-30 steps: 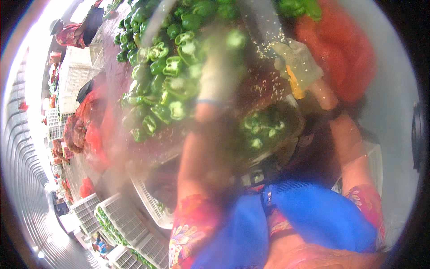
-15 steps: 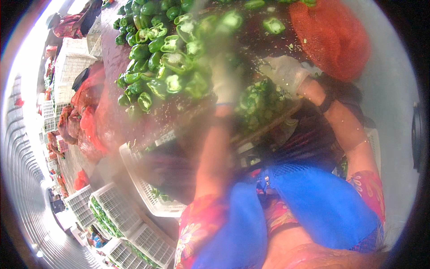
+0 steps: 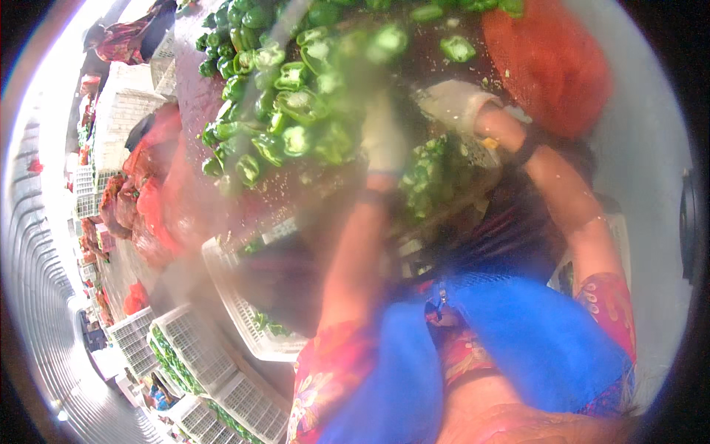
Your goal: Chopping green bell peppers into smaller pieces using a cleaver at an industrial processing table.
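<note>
My left hand [image 3: 383, 140], in a pale glove, reaches over the table beside the cut green peppers [image 3: 302, 103]. A smear in the view blurs its fingers, so what they hold cannot be made out. To its right, my right hand [image 3: 457, 106] is gloved too, its fingers curled in and pointing left. A small yellow-orange piece [image 3: 489, 143] shows below the heel of that hand; its kind is unclear. Between and below my hands lies a heap of green pepper pieces [image 3: 430, 174]. One pepper half [image 3: 457, 49] rests beyond my right hand.
Whole green peppers [image 3: 238, 37] crowd the dark table's far left. An orange-red mesh sack [image 3: 547, 70] lies at the far right. A white crate [image 3: 248, 325] stands by my left side, stacked crates [image 3: 196, 348] farther left. Red sacks [image 3: 159, 185] lie beyond the table's left edge.
My left hand has shifted slightly right. My right hand has moved a little up and left, its fingers now more curled, and the yellow-orange piece has come into sight beneath it.
</note>
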The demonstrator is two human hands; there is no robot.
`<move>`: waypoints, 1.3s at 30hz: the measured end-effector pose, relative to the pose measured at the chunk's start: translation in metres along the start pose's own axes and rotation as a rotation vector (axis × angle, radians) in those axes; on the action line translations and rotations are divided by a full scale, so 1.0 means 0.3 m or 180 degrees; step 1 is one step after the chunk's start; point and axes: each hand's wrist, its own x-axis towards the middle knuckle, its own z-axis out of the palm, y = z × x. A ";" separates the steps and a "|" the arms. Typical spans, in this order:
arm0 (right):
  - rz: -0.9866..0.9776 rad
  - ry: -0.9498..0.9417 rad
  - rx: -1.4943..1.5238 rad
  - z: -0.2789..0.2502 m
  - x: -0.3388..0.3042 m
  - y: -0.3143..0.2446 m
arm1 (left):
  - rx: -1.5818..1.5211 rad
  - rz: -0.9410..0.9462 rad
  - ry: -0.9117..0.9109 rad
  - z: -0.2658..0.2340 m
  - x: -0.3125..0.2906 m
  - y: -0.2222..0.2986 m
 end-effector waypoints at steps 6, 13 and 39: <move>-0.0503 0.0056 -0.1125 0.078 0.151 0.077 | 0.0174 -0.0139 -0.0526 -0.069 0.011 0.059; -0.0121 0.0188 0.0702 0.066 0.186 0.145 | -0.0464 -0.0056 -0.0642 -0.001 0.092 -0.034; 0.1518 0.1562 0.4857 -0.041 0.130 0.124 | 0.2015 0.0905 0.0082 0.084 1.053 -0.101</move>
